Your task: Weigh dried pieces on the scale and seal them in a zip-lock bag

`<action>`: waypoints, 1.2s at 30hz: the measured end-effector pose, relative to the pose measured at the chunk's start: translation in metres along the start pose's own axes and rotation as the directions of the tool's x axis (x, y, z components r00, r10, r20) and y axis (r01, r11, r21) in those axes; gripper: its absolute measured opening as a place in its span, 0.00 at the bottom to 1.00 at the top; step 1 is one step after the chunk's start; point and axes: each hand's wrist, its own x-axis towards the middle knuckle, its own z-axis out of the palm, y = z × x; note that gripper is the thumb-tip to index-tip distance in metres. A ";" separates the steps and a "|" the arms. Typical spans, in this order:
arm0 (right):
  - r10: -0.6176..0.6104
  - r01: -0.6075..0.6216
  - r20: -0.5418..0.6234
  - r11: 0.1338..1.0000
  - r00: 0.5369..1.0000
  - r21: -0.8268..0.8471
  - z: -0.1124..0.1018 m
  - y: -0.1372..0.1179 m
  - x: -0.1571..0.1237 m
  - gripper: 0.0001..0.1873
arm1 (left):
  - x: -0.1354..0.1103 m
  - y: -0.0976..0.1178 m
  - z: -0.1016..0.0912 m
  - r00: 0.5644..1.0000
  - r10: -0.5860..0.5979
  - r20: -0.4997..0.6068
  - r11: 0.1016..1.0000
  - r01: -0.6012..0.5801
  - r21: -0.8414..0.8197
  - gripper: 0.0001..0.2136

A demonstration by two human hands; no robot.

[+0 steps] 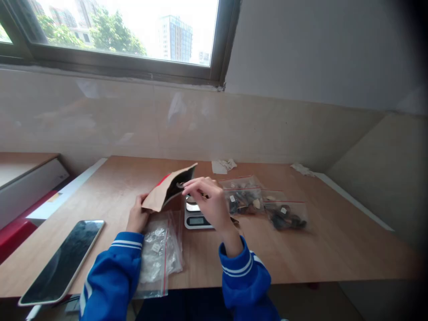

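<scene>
A brown kraft paper bag (158,196) is held tilted by my left hand (137,217), whose fingers are closed round its lower left side. Its dark mouth gapes to the right. At that mouth my right hand (209,200) pinches a small shiny curved piece (180,184), too small to name. Under the right hand stands a digital scale (190,225) with a lit display, partly covered by the hand. Clear zip bags (155,249) lie flat below the paper bag, between my forearms.
Zip bags of small dark pieces (245,200) lie right of the scale, with another filled zip bag (287,217) beyond. A large phone (63,263) rests at the left table edge. Crumpled tissue (229,165) lies at the back by the wall. A red stool (15,238) stands left.
</scene>
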 end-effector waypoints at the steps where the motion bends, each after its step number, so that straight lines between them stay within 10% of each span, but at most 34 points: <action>1: 0.043 -0.040 -0.115 0.999 0.992 0.024 -0.007 0.001 0.000 0.11 | 0.001 -0.001 0.000 1.000 -0.022 -0.021 1.000 0.022 0.011 0.19; 5: 0.184 -0.183 -0.259 0.983 0.948 0.029 -0.017 0.023 -0.007 0.10 | 0.003 -0.005 0.002 0.983 -0.121 -0.139 0.992 0.125 0.021 0.22; 17: 0.209 -0.149 0.124 0.915 0.970 -0.374 0.030 0.088 -0.053 0.07 | 0.000 0.003 0.000 0.964 -0.231 -0.134 0.972 0.233 0.001 0.26; 29: 0.128 -0.130 -0.025 0.967 0.992 -0.220 0.014 0.078 -0.068 0.13 | -0.002 0.007 -0.002 0.974 -0.075 -0.214 0.992 0.051 -0.116 0.28; 36: 0.183 -0.244 -0.267 0.945 0.946 -0.219 -0.004 0.100 -0.115 0.14 | -0.002 0.019 -0.009 0.778 0.089 -0.621 0.965 -0.222 -0.139 0.25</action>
